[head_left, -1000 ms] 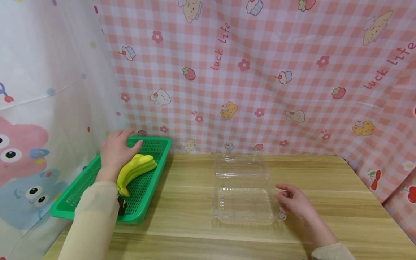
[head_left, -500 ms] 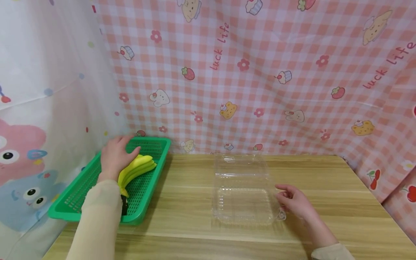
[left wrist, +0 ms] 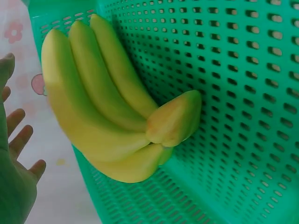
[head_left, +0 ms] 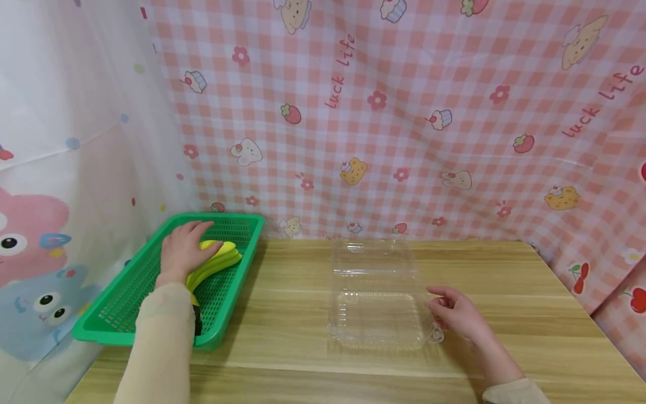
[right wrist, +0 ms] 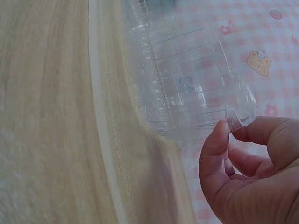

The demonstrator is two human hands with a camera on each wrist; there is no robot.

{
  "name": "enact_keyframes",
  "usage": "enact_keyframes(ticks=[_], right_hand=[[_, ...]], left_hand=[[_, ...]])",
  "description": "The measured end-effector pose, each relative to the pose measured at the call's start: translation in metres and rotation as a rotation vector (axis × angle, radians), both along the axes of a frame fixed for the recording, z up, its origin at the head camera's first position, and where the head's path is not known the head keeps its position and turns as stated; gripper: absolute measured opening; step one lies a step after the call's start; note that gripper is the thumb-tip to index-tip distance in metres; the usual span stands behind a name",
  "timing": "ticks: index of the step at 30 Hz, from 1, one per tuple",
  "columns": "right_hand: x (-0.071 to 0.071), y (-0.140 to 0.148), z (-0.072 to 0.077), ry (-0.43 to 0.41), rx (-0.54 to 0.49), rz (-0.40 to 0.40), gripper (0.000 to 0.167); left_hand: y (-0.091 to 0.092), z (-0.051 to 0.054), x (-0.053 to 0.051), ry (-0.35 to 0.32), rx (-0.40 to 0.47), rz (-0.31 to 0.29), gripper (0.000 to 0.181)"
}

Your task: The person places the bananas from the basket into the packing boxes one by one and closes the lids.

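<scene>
A bunch of yellow bananas [head_left: 216, 267] lies in a green plastic basket [head_left: 252, 241] on the left side of the table. Over the bunch is my left hand [head_left: 184, 252], thumb and fingers spread. In the left wrist view the fingers stay apart from the bananas [left wrist: 88, 98], whose stem end points away from the hand. A clear plastic clamshell container [head_left: 381, 320] lies with its lid raised at the back. My right hand [head_left: 456, 314] pinches its right edge between thumb and forefinger, as the right wrist view shows at the container's rim [right wrist: 229, 100].
The wooden table [head_left: 287, 336] carries both basket and container. A pink checked cloth [head_left: 323, 140] hangs behind it, and a white printed cloth [head_left: 101, 140] hangs at the left, close to the basket. A small dark thing [head_left: 198, 322] shows beside the left sleeve.
My left hand has lowered and shifted slightly right, coming closer over the bananas and covering more of them. The right hand and the container stay in place.
</scene>
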State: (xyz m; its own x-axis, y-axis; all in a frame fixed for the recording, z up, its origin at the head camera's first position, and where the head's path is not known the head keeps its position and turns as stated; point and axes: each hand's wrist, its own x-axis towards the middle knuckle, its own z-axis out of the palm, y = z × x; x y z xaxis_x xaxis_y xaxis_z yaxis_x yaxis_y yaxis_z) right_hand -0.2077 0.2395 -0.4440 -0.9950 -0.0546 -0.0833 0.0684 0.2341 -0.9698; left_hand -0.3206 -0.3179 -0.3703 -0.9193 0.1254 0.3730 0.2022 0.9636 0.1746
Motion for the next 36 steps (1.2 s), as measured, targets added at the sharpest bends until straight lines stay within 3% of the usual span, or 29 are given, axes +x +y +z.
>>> enact_keyframes(ticks=[11, 20, 29, 36], right_hand=[[0.001, 0.0, 0.0, 0.004, 0.006, -0.005, 0.048], [-0.001, 0.001, 0.0, 0.002, 0.024, 0.0, 0.048], [-0.001, 0.002, -0.001, -0.007, 0.022, -0.001, 0.049], [0.0, 0.001, -0.002, 0.001, 0.008, -0.005, 0.049]], left_hand=[[0.0, -0.009, -0.005, -0.119, -0.009, 0.023, 0.076], [0.0, -0.01, -0.004, -0.217, -0.004, 0.02, 0.079], [-0.001, -0.015, -0.002, -0.338, 0.0, 0.014, 0.072], [-0.002, -0.014, -0.001, -0.366, -0.008, -0.029, 0.063]])
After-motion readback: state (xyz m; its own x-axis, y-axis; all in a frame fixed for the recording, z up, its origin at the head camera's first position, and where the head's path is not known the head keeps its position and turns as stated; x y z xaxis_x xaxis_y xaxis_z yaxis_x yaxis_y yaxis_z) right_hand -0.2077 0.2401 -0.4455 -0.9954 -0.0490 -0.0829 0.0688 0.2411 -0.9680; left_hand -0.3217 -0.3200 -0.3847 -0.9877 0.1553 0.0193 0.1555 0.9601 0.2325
